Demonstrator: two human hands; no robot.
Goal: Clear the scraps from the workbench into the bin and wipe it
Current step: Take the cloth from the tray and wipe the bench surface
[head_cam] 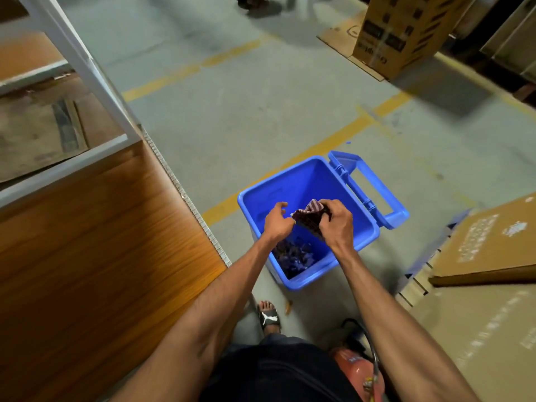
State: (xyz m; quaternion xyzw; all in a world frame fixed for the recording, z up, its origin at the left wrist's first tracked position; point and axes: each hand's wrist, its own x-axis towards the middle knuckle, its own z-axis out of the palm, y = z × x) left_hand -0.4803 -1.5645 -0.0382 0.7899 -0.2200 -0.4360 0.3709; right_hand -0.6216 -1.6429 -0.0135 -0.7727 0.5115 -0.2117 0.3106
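A blue plastic bin [304,181] stands open on the floor, its lid [374,192] hanging off the right side. Dark scraps [295,256] lie in its bottom. Both my hands hover over the bin's mouth. My right hand [336,224] grips a bunched dark striped cloth [309,217]. My left hand [277,220] sits just left of the cloth with its fingers curled and apart; whether its fingertips touch the cloth is unclear. The wooden workbench top [95,242] lies to my left, its surface bare where visible.
A white metal frame [87,74] rises from the workbench's far end. Flat cardboard cartons [487,248] lie to the right of the bin, and a tall carton [403,33] stands far right. A red cylinder with a hose [356,369] sits by my feet.
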